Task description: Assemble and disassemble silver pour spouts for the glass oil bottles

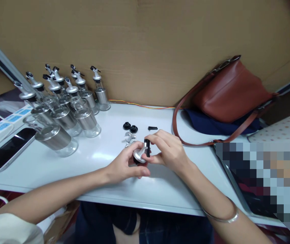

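While both forearms cross the front edge of the white tabletop (pixel 157 189), the work sits near that edge: a silver pourer with black base (pixel 140 155), in the left hand (pixel 123 164), fingers curled round it, thumb stretched past it. Right hand (pixel 171 149) has thumb and index drawn in, pinching a slim black lever (pixel 148 148) at the pourer's spout. Side limits: clear glass bottles with steel bands (pixel 85 118) on the left, looped brown leather strap (pixel 175 123) on the right, both well apart from the hands. Surface is glossy, with a light reflection. Brown cardboard sheet (pixel 145 51) behind, red-and-yellow wire (pixel 134 103) along its foot. White power strip with blue sockets (pixel 14 118) far left, black-faced phone (pixel 10 150) near it. Brown leather bag (pixel 232 91) sits on dark blue cloth (pixel 195 123). Counts: at least nine bottles, overlap hides the exact number; two round black stoppers (pixel 134 129) side by side; one loose black lever (pixel 152 128); loose silver parts (pixel 130 137) partly behind the left hand, can't count; one bag; one phone.
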